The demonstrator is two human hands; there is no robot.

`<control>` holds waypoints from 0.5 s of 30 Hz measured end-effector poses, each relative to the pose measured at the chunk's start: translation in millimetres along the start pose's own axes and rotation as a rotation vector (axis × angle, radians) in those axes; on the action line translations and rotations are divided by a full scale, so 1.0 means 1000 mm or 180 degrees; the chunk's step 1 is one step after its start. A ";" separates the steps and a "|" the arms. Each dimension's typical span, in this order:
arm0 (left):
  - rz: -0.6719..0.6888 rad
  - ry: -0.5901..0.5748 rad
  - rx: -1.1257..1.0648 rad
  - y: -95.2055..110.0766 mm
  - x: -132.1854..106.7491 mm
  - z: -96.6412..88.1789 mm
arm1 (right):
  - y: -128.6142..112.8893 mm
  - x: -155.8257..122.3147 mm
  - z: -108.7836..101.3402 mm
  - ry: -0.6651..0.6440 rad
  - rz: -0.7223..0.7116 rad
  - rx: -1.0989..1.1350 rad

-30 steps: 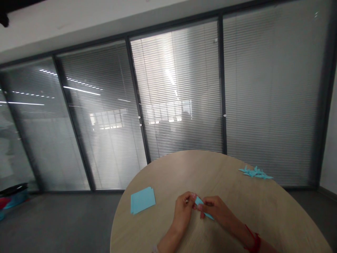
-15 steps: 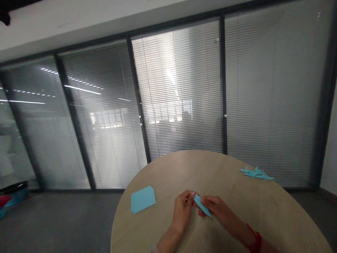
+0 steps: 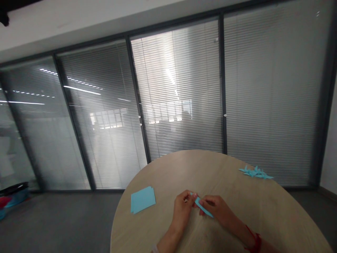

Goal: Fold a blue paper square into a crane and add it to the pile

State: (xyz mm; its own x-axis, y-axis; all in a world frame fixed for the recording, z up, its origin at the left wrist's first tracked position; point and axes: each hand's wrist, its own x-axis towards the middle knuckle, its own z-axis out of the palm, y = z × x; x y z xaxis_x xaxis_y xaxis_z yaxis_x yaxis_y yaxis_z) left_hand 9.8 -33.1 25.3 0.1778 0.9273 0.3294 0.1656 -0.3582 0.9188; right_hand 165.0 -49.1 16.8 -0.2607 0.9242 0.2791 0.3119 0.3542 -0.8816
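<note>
The round desk point(image 3: 200, 168) fills the bottom middle of the frame, with a glass partition with blinds point(image 3: 179, 88) behind it and the floor point(image 3: 65, 218) to its left. On the desk, a stack of paper squares point(image 3: 143, 199) lies left of centre, and a small pile of folded paper shapes point(image 3: 255, 172) lies near the far right edge. Between them, nearer the bottom of the frame, a folded paper strip point(image 3: 203, 207) is held between the left-hand grip point(image 3: 181, 211) and the right-hand grip point(image 3: 214, 209). A low heap of objects point(image 3: 13, 198) sits on the floor at the far left of the frame.
</note>
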 end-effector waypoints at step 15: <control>-0.0136 0.0078 -0.0034 -0.005 0.003 0.001 | 0.003 -0.001 0.001 -0.0109 0.0034 0.0291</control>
State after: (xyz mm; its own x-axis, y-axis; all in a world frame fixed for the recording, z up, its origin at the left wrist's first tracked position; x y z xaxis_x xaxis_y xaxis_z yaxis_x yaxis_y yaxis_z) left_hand 10.5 -28.9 21.4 0.1470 0.9442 0.2948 0.1623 -0.3170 0.9344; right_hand 165.3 -49.5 13.5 -0.2893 0.9219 0.2578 0.2306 0.3285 -0.9159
